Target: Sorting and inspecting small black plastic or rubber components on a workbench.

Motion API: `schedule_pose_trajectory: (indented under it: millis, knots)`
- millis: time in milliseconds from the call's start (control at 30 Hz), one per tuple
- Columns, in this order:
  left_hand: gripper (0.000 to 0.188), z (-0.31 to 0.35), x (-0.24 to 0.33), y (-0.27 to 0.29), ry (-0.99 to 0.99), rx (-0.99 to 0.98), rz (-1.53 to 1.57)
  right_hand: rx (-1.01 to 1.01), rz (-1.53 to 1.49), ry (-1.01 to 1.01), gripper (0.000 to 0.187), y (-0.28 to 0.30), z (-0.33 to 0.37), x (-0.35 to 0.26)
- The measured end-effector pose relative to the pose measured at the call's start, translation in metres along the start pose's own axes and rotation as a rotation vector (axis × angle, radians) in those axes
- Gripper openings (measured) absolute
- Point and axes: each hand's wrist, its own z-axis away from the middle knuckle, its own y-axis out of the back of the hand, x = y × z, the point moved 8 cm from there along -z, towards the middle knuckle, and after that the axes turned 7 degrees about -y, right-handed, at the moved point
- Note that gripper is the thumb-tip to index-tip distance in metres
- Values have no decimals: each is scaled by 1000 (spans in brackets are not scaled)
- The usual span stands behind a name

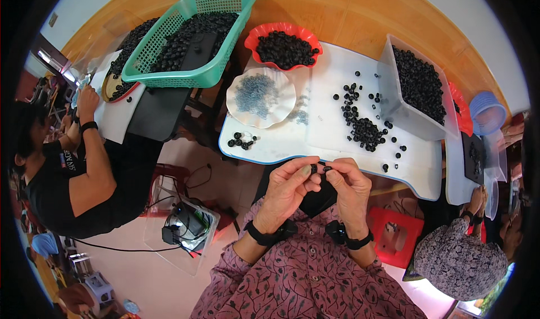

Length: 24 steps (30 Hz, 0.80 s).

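Both hands meet above the worktop (315, 142) edge. The left hand (287, 187) pinches a small black ring (314, 167); the right hand (349, 187) pinches another ring (327, 169) just beside it. They look light, stiff, easily dropped: fingertip holds at the rims suit.

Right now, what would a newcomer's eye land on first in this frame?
The hands, left and right, meet at centre, pinching small black parts between the fingertips. Beyond them a white board carries a loose black pile, a red bowl and a clear tub, both full of black pieces.
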Motion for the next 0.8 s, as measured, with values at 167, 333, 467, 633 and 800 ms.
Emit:
schedule_pose_trajectory:
  millis: [167, 333, 467, 633, 800]
  knots:
    - [23, -6, -1, 5, 8, 21, 33, 2, -8, -36, 14, 2, -5, 9]
    - [21, -7, -2, 7, 18, 0, 27, 5, -16, -60, 14, 4, -7, 16]
    - [22, -8, -2, 5, 0, -13, -9, -13, -38, -54, 14, -1, -8, 14]
    - [24, -9, -3, 7, 21, 31, 23, -1, -10, -48, 14, 1, -9, 17]
    - [25, -8, -4, 8, 30, 27, 71, 24, 50, -8, 14, 1, -8, 10]
